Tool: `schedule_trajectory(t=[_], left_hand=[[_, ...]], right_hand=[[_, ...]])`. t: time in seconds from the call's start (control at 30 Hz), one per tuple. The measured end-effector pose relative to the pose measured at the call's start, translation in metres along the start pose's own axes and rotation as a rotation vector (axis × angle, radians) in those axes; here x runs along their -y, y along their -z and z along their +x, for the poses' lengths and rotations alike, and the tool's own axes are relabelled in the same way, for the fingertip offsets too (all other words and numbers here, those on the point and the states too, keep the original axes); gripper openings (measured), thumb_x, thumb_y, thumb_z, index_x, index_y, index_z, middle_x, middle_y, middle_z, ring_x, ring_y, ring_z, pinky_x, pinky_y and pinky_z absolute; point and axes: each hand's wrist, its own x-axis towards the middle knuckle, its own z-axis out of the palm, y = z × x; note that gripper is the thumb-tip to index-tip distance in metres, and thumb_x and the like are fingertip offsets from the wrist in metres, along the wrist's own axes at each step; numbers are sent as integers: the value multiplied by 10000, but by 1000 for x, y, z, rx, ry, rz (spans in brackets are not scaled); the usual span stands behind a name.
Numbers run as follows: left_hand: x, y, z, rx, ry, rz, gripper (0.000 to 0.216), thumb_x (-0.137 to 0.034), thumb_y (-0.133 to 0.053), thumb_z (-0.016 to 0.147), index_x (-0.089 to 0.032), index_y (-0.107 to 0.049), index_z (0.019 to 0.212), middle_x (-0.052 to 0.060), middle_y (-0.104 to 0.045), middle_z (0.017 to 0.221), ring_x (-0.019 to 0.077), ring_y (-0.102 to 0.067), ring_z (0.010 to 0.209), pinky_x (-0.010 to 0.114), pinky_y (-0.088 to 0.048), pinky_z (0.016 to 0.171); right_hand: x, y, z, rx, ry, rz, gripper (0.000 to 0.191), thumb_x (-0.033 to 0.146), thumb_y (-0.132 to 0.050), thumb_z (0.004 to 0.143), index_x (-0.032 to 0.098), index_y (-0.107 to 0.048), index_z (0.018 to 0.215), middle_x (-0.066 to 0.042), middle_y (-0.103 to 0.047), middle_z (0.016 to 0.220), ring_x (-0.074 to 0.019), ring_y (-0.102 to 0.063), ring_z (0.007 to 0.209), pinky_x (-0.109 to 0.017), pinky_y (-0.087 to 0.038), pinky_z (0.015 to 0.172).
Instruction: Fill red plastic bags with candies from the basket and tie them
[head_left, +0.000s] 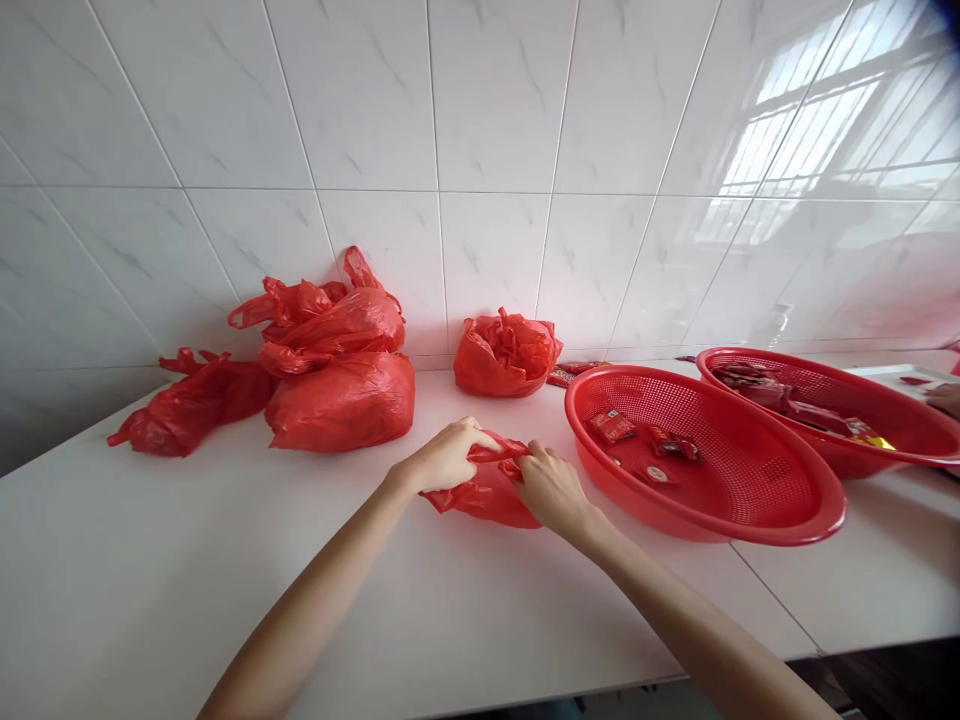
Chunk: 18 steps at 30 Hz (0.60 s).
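White countertop [337,620] spans the view, w/ a seam on the R side. Over its middle, the person's two bare hands work on one red plastic bag [487,503], low on the counter, just L of the nearer basket. L hand [444,455] is closed on the bag's upper edge, thumb & fingers pinching the film; R hand [553,487] grasps a bunched bit of same bag, nr the L fingertips. Film is stretched btwn them.

R of that: oval red mesh basket [652,518], a few small red pkts [611,427] inside. Beyond it, far R, second red basket [919,430] w/ more pkts, one partly yellow. Another person's hand, partly cut off, is at the R edge, nr a white tray [874,372].

Farther back on L: several filled red bags [345,400], some stacked. Back ctr: one more red bag w/ gathered top [504,365], nr the wall. Behind all: white marbled tile wall [375,100], window reflection upper R.
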Motion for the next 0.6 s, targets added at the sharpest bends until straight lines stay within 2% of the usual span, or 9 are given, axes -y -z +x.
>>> schedule_trajectory(t=[0.07, 0.13, 0.2, 0.3, 0.37, 0.43, 0.5, 0.6], left_hand=[[3, 9, -5, 41, 70, 67, 584, -41, -474, 670, -321, -758, 1096, 52, -616, 1150, 221, -662, 894, 267, -530, 694], [7, 18, -8, 53, 134, 142, 535, -45, -477, 671, -307, -775, 1029, 57, -618, 1183, 231, -660, 939, 267, -532, 703], [11, 27, -11, 44, 207, 200, 541, -46, -488, 672, -287, -755, 1075, 75, -613, 1205, 244, -651, 1004, 273, -539, 735], [15, 37, -13, 73, 351, 227, 539, -83, -531, 680, -249, -693, 1167, 122, -593, 1204, 242, -665, 928, 251, -530, 600], [18, 42, -14, 92, 418, 250, 538, -118, -573, 674, -242, -656, 1191, 136, -589, 1183, 229, -668, 832, 237, -497, 520], [24, 45, -14, 105, 431, 285, 571, -142, -597, 673, -259, -619, 1231, 132, -591, 1167, 228, -665, 806, 247, -495, 531], [31, 47, -14, 133, 423, 309, 618, -147, -588, 687, -289, -582, 1288, 121, -596, 1164, 242, -668, 849, 263, -507, 583], [43, 49, -13, 141, 413, 321, 673, -104, -553, 687, -295, -565, 1331, 111, -616, 1196, 265, -653, 998, 278, -518, 701]], right_hand=[[2, 0, 1, -10, -94, -42, 253, 223, -455, 956, 151, -696, 985, -170, -607, 1037, -273, -649, 896, -317, -471, 655], [2, 0, 1, 14, -148, -104, 257, 135, -516, 898, 159, -665, 1105, -187, -572, 1133, -290, -639, 958, -323, -478, 680], [-2, 1, 1, 67, -155, -138, 444, 52, -570, 812, 188, -608, 1233, -196, -522, 1249, -299, -628, 1007, -324, -486, 696], [-14, 3, 0, 128, -129, -127, 682, 51, -632, 736, 239, -498, 1378, -198, -455, 1356, -307, -634, 1017, -323, -496, 689], [-22, 4, 0, 143, -122, -118, 686, 73, -642, 730, 241, -496, 1379, -201, -434, 1381, -296, -652, 979, -328, -500, 689], [-30, 5, -2, 150, -124, -110, 605, 106, -653, 739, 215, -541, 1323, -210, -424, 1393, -273, -667, 921, -333, -503, 692], [-34, 4, -3, 148, -125, -98, 569, 179, -702, 738, 203, -561, 1289, -214, -419, 1400, -270, -667, 912, -343, -508, 708], [-36, 2, -7, 133, -130, -78, 646, 309, -783, 707, 207, -546, 1299, -221, -392, 1427, -316, -640, 1004, -381, -508, 761]])
